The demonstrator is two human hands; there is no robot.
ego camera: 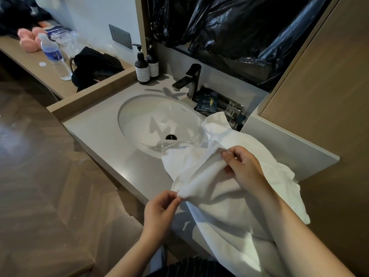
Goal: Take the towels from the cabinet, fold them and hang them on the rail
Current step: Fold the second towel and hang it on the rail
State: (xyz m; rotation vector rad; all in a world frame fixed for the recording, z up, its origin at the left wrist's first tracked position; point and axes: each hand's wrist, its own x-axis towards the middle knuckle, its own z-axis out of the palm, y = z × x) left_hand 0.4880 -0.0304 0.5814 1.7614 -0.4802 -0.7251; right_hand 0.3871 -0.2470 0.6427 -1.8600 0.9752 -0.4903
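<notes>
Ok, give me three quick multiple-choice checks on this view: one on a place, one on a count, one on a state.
1. Where does the white towel lie?
A. On the floor
B. On the counter right of the sink, draped over the front edge
C. On the wooden shelf

2. How many dark pump bottles stand behind the sink?
A. One
B. Two
C. Four

3. How do the hands meet the towel?
A. Left hand and right hand both pinch it
B. Only one holds it
C. Neither touches it

Answers: 1 B, it spreads from beside the basin over the edge; 2 B, two stand side by side; 3 A, each hand's fingers pinch a fold.
</notes>
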